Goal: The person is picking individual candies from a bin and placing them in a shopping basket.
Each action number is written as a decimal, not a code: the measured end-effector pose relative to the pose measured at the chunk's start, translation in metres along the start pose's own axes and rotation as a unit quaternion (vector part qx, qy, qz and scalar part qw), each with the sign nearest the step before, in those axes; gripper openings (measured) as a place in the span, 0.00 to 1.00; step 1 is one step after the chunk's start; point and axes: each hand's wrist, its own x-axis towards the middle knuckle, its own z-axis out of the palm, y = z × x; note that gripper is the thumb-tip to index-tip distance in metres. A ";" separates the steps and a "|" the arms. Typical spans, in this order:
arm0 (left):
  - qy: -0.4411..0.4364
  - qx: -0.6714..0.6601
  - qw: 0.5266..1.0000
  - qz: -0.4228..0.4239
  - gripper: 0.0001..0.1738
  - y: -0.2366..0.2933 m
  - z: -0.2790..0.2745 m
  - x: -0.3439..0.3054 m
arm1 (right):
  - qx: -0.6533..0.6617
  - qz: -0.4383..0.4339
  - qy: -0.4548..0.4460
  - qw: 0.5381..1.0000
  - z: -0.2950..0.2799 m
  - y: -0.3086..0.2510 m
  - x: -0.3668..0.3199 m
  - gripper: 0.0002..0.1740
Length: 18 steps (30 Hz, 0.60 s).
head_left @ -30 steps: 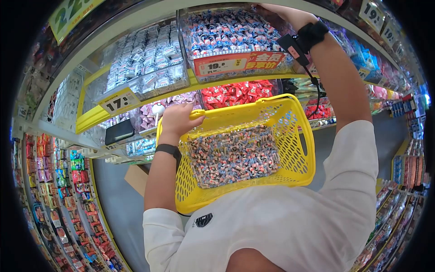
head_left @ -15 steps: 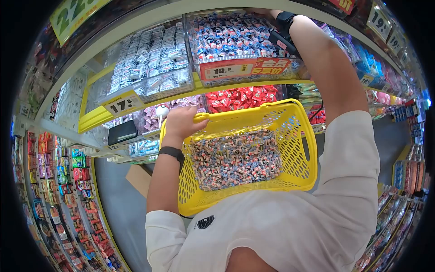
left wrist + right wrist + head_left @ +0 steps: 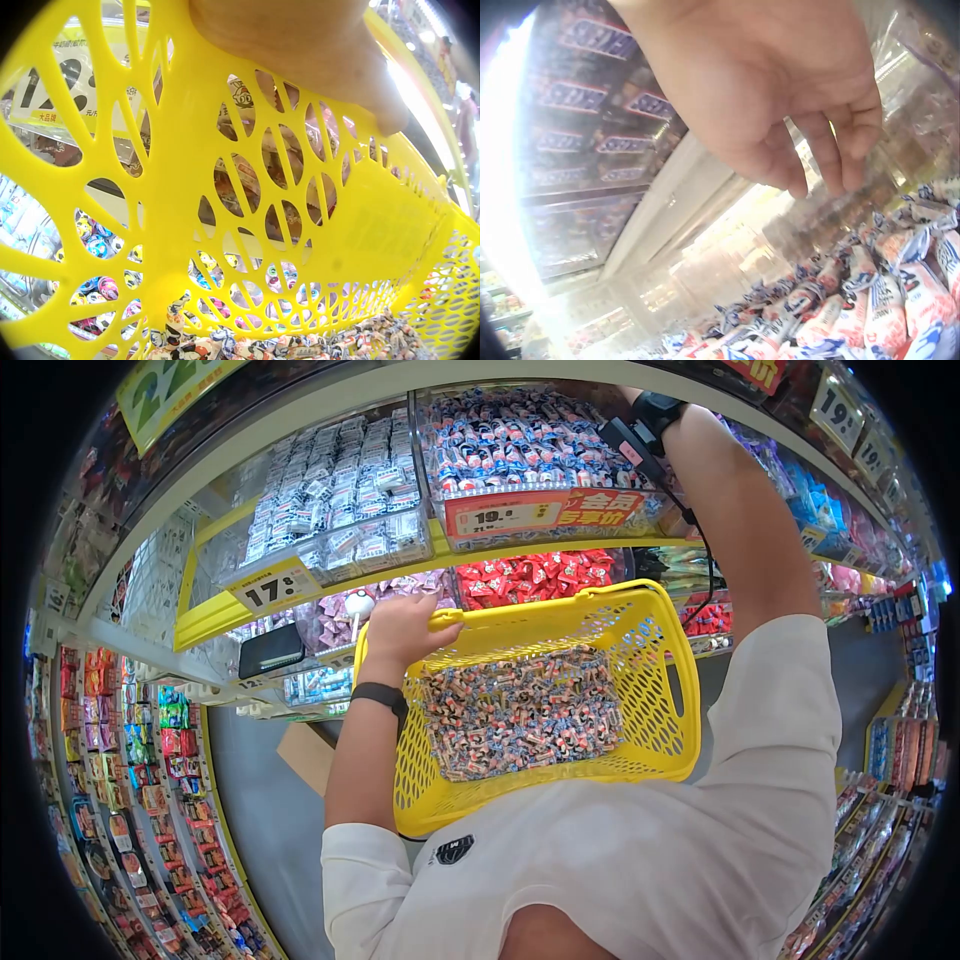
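Note:
My left hand [image 3: 400,628] grips the near-left rim of a yellow plastic basket [image 3: 515,618], thumb lying over the edge. Inside the basket, a layer of small wrapped candies [image 3: 520,710] covers the bottom. Up at the shelf, my right arm reaches into a clear bin whose blue, white and pink wrapped candies [image 3: 510,445] are heaped high. In the right wrist view my right hand [image 3: 780,90] hangs over those candies, palm showing, fingers loosely bent down with gaps between them and nothing visible in them. The head view hides most of this hand.
A neighbouring bin holds white-wrapped candies [image 3: 340,480]. Below are red candies [image 3: 540,578] and a black phone-like slab [image 3: 271,652] by the shelf edge. Price tags [image 3: 272,586] line the yellow shelf strip. A cardboard piece [image 3: 302,758] lies on the floor; packed shelves stand on both sides.
My right hand has reached further left and deeper over the candy bin, then drawn back slightly to the right. The left hand keeps its grip on the basket.

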 end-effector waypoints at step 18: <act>-0.007 -0.022 1.000 -0.007 0.26 0.002 -0.002 0.000 | -0.081 -0.046 -0.147 0.985 -0.029 -0.034 -0.072 0.11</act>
